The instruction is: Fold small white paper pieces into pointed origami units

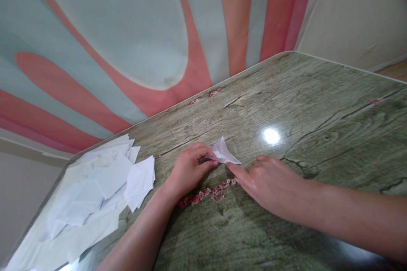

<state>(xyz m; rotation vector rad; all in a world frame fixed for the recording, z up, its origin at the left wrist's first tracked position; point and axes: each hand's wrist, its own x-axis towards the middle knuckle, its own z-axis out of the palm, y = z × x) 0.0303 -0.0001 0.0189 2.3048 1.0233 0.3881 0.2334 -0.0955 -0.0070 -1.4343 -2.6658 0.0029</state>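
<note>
A small folded piece of white paper stands partly raised off the wood-patterned table, between my two hands. My left hand pinches its left corner between thumb and fingers. From the other side, my right hand reaches in with the index finger stretched out, its tip touching the paper's lower edge. The other right fingers are curled toward the palm, and the thumb is mostly hidden.
Loose white paper sheets lie in a spread pile at the left, with a smaller folded stack beside them. The wood-patterned table meets a wall with a red and grey pattern. Light glares off the tabletop.
</note>
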